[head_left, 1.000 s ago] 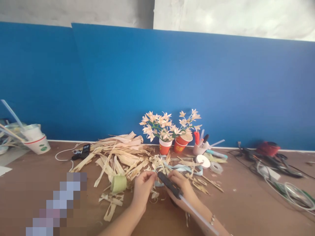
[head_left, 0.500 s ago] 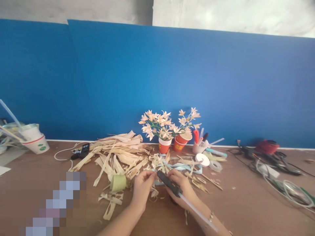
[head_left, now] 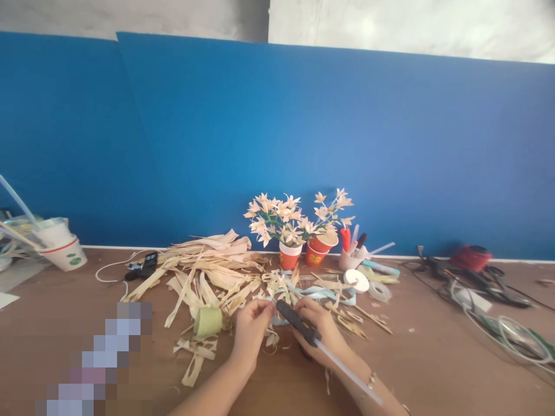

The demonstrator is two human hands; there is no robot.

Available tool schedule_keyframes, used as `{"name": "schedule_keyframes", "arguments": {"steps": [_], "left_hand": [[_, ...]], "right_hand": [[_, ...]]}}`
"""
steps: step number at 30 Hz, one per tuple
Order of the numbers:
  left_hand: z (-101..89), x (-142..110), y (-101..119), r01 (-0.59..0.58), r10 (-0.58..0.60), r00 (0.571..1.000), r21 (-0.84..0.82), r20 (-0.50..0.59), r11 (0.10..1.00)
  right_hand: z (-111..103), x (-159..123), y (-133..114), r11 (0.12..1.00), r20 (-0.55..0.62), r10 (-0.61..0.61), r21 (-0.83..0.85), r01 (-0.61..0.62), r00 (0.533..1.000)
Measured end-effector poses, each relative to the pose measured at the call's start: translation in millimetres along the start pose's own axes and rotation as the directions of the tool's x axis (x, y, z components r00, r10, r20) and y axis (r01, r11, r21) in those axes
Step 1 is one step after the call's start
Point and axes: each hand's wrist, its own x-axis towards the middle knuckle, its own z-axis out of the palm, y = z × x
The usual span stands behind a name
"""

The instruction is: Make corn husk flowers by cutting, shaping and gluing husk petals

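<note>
My right hand (head_left: 318,325) is wrapped round a black glue gun (head_left: 299,323), and a long translucent glue stick (head_left: 349,372) sticks out of its back end toward my forearm. The gun's front end points at my left hand (head_left: 252,329), whose thumb and fingertips are pinched together close to it. What the pinch holds is too small to make out. Just beyond both hands lie dry husk strips (head_left: 236,277) and a pale blue ribbon (head_left: 323,293). A green roll (head_left: 208,322) stands left of my left hand, with husk scraps (head_left: 195,358) in front of it.
Cream flowers (head_left: 281,216) rise from red paper cups (head_left: 289,257) near the blue partition (head_left: 260,127). A pen cup (head_left: 349,260) and tape rolls (head_left: 379,292) sit right of them. Cables (head_left: 503,341) lie far right; a white cup (head_left: 67,254) stands far left.
Both hands and the glue gun keep almost the same place and grip. The whole view shifts only very slightly.
</note>
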Motion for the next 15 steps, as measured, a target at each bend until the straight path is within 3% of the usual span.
{"name": "schedule_keyframes", "arguments": {"steps": [15], "left_hand": [[-0.3, 1.8, -0.6, -0.013, 0.013, 1.0, -0.015, 0.014, 1.0]], "right_hand": [[-0.1, -0.3, 1.0, 1.0, 0.01, -0.003, -0.006, 0.003, 1.0]]}}
